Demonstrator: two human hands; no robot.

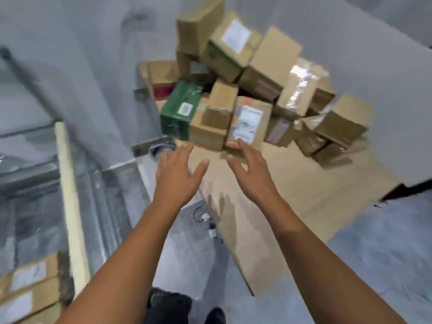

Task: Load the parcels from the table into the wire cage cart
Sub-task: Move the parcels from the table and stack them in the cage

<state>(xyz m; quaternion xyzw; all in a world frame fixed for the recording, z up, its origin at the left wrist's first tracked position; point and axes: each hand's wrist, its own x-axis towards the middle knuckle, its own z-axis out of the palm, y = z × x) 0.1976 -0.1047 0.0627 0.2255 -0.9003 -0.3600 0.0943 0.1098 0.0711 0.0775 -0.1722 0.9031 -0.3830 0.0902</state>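
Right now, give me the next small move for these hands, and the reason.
Probably move both hands forward and close them on the sides of the labelled parcel, the nearest one on the table. The left hand and right hand are open and empty, and the right one reaches almost to it.

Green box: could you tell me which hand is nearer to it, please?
Left. The left hand hovers just short of the green box; the right hand is farther right, at the labelled parcel.

two hands (177,176) (254,174), one green parcel (181,108)
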